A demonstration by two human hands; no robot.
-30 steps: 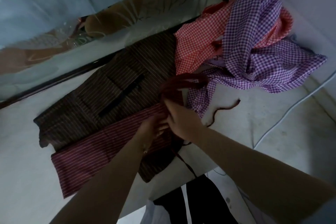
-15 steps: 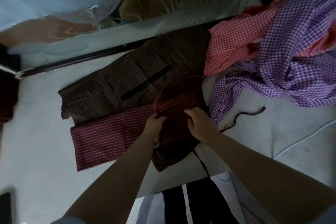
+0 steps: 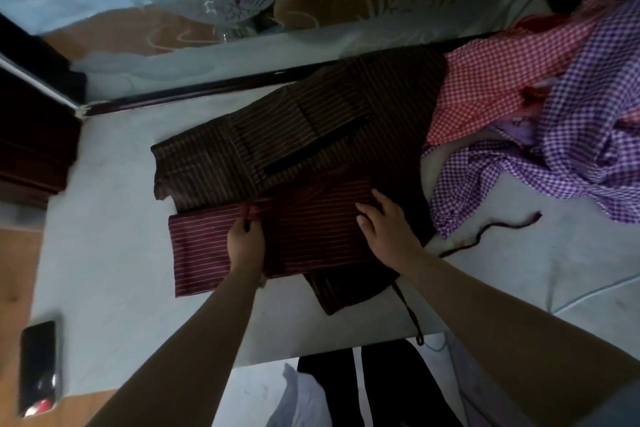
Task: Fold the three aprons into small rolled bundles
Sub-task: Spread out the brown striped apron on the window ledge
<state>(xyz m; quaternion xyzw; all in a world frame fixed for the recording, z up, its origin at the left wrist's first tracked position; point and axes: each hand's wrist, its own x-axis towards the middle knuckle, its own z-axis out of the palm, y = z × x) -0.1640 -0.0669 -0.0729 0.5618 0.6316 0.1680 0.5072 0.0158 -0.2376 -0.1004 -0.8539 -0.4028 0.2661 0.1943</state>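
1. The striped apron (image 3: 298, 149) is spread flat on the pale table (image 3: 114, 274), with its lighter maroon side turned over the near half as a folded panel (image 3: 311, 239).
2. Compared with a second ago, the hands are no longer bunched together at the strap; they are now set apart along the folded panel.
3. The left hand (image 3: 244, 246) is curled at the panel's upper edge, and a small gather of cloth or strap (image 3: 250, 212) is pinched in its fingertips.
4. The right hand (image 3: 384, 230) is laid flat on the panel's right end, fingers straight and spread, nothing being gripped.
5. The loop of strap raised earlier is no longer seen standing up; it is judged to have been tucked inside the fold.
6. One tie (image 3: 408, 312) hangs off the near table edge.
7. The red checked apron (image 3: 491, 87) and the purple checked apron (image 3: 581, 135) lie heaped at the right, not yet folded.
8. The first apron is judged ready for rolling.
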